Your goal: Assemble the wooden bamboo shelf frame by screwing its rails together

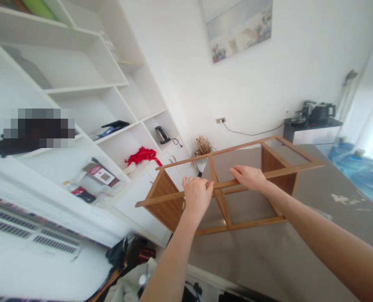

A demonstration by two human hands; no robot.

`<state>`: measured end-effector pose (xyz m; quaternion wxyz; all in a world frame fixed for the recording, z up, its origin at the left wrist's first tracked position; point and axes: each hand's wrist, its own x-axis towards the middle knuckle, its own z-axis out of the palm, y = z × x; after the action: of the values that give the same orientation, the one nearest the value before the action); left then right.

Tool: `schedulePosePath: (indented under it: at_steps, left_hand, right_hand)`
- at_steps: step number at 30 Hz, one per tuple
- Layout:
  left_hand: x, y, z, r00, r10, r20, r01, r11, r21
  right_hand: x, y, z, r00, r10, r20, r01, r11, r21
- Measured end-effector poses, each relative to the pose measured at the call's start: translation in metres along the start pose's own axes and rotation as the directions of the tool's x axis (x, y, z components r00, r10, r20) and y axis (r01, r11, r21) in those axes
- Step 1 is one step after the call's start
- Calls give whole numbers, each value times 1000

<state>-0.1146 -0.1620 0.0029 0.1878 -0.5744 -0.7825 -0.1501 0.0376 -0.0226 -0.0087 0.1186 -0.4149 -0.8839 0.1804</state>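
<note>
A brown wooden rack frame (pixel 246 181) with slatted end panels and a crosspiece near its middle lies on its side on a grey table (pixel 318 209). My left hand (pixel 197 193) is bent over its near upper rail, left of the crosspiece, fingers curled round the rail. Right of the crosspiece, my right hand (pixel 248 176) grips the same rail, its fingers reaching over the top. Parts of both hands' fingers and thumbs are hidden behind the wood or the hands themselves.
White shelves (pixel 88 89) at left hold a kettle (pixel 163 135), red cloth (pixel 142 155) and a bottle (pixel 83 193). A black-topped cabinet (pixel 315 133) and large water bottles (pixel 359 161) stand at right. Dried stalks (pixel 203 144) are behind the rack. Bags (pixel 126 251) lie below left.
</note>
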Motion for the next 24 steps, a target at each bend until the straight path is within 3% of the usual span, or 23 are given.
schedulePosePath:
  at_steps: [4,8,16,24]
  left_hand:
    - [6,12,6,1000,-20,-3,20,1000,-19]
    - [8,18,15,997,34,-72,-41,994,-100]
    - [0,7,28,977,99,-187,-139,967,-214]
    - [-12,-1,24,937,158,-312,-254,921,-294]
  right_hand:
    - [-1,0,1,1000,-29,-10,29,999,-15]
    - [-1,1,2,999,-36,-24,36,999,-14]
    - [-3,2,-3,998,-22,-54,22,1000,-7]
    - [-3,-7,-3,995,21,-97,-23,999,-26]
